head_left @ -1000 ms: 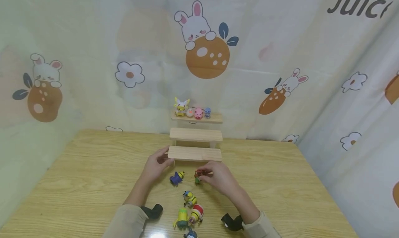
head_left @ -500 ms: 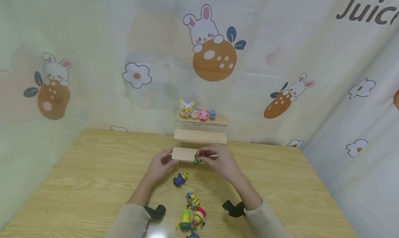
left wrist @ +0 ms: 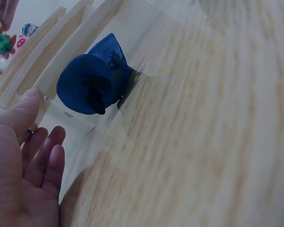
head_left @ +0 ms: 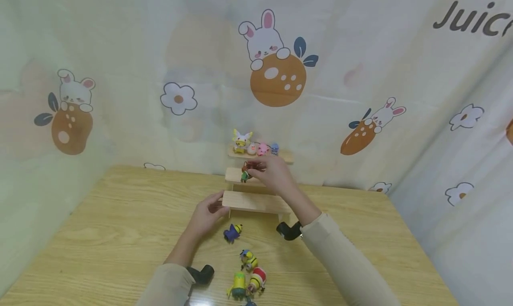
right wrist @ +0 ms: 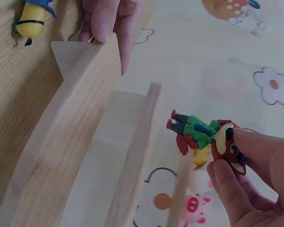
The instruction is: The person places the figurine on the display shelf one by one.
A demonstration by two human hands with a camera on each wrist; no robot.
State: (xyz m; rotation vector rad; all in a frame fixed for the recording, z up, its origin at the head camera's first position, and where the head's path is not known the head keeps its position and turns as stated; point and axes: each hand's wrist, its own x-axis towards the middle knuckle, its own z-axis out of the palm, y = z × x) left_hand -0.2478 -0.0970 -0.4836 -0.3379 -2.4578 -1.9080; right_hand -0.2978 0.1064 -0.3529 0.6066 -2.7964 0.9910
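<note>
My right hand pinches a fox figurine by its head between thumb and fingers. The fox has a red-brown head, a green jacket and dark trousers, and its feet point away from the palm. In the head view it overlaps the left part of the middle tier of a wooden step shelf. My left hand grips the left end of the lowest tier, thumb on the front edge and fingers behind. In front of that tier lies a minion figurine in blue, close to my left hand.
Along the top tier stand a yellow-and-white figurine, a white chick, a pink pig and a small blue figurine. Several yellow minion figurines lie nearer on the table. A printed curtain hangs close behind the shelf.
My right hand has carried the fox figurine up and back from the table, past the lowest tier, to the middle tier. My left hand keeps its place at the shelf end.
</note>
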